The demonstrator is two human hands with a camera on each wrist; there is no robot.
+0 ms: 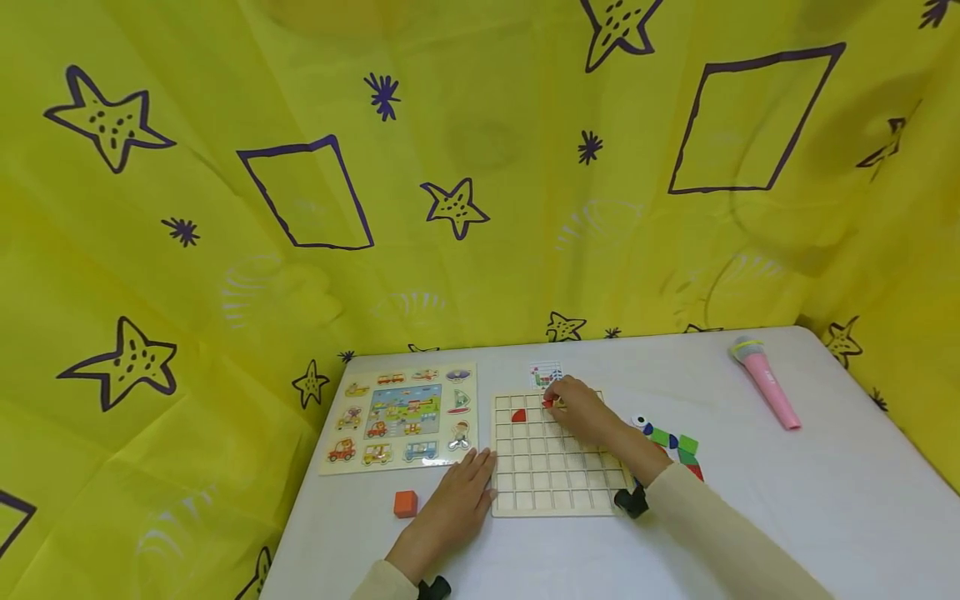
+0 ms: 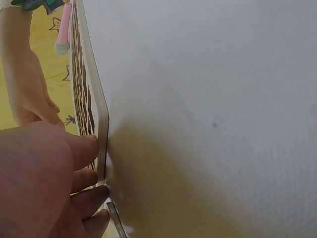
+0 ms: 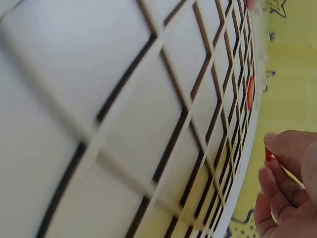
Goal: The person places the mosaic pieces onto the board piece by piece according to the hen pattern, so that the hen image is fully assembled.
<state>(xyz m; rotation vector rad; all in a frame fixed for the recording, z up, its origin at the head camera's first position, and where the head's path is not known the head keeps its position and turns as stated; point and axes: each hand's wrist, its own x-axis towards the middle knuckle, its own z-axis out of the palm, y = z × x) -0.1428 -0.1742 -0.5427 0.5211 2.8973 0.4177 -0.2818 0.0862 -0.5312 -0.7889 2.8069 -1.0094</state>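
A wooden grid board (image 1: 543,517) with square cells lies at the middle of the table. One red quarter-round piece (image 1: 518,415) sits in a cell near its far left corner. Over the far rows, my right hand (image 1: 583,410) pinches another small red piece (image 3: 268,154) between thumb and fingertip; the right wrist view shows it held above the board. My left hand (image 1: 461,493) rests at the board's left edge, its fingers fairly straight, with thumb and fingertips (image 2: 94,196) touching the rim.
Left of the board lies a picture puzzle (image 1: 405,372) of vehicles, with an orange cube (image 1: 406,503) in front. Behind the board is a small printed card (image 1: 546,373). Green, blue and red pieces (image 1: 686,446) lie right, partly behind my forearm; a pink microphone (image 1: 768,383) lies farther right.
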